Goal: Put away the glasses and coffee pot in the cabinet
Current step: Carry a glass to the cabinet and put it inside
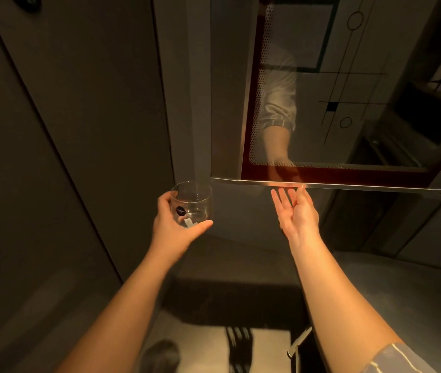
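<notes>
Dim kitchen, seen from below a glass-fronted cabinet door [321,103]. Left hand [171,224] grips an upright clear tumbler [192,204]; right hand [296,211], open, fingertips touching the door's bottom edge.

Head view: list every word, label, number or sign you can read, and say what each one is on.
No text here can be read.
Round dark sticker on the glass in the left hand: light print, too small and blurred to read.
Pale tag near the base of the glass: no legible print.
Cabinet door above the right hand: only drawn lines, circles and a black square, no words.
</notes>
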`<state>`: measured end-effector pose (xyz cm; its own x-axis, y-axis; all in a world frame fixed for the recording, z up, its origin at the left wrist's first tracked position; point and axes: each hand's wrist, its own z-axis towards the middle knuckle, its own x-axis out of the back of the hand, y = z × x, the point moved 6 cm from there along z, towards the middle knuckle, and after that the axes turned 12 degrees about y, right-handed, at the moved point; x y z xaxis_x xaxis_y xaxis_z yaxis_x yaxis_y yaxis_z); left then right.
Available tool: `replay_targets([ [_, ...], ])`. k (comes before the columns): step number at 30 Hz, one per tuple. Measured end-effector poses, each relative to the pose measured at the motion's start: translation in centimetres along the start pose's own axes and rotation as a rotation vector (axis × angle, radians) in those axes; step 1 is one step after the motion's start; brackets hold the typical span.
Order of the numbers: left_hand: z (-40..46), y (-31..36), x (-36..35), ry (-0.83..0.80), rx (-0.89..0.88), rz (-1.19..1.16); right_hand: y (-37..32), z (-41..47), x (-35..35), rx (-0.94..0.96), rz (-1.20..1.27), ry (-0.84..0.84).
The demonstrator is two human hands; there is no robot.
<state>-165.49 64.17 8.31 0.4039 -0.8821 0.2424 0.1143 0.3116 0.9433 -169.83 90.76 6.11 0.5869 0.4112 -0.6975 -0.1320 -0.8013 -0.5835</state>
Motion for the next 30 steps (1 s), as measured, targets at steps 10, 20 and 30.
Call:
replay_targets([
  [10, -0.5, -0.3, 0.6, 0.042, 0.010, -0.014, 3.7, -3.4, -0.9, 0.033, -0.321, -0.279],
  [20, 1.3, -0.9, 3.8, 0.117, 0.019, -0.045, 10.9, -9.2, -8.5, 0.349, -0.960, -0.817],
  [30, 7.6, -3.2, 6.9, 0.139, -0.019, -0.062, 16.3, -8.3, -14.0, 0.351, -0.915, -0.822],
])
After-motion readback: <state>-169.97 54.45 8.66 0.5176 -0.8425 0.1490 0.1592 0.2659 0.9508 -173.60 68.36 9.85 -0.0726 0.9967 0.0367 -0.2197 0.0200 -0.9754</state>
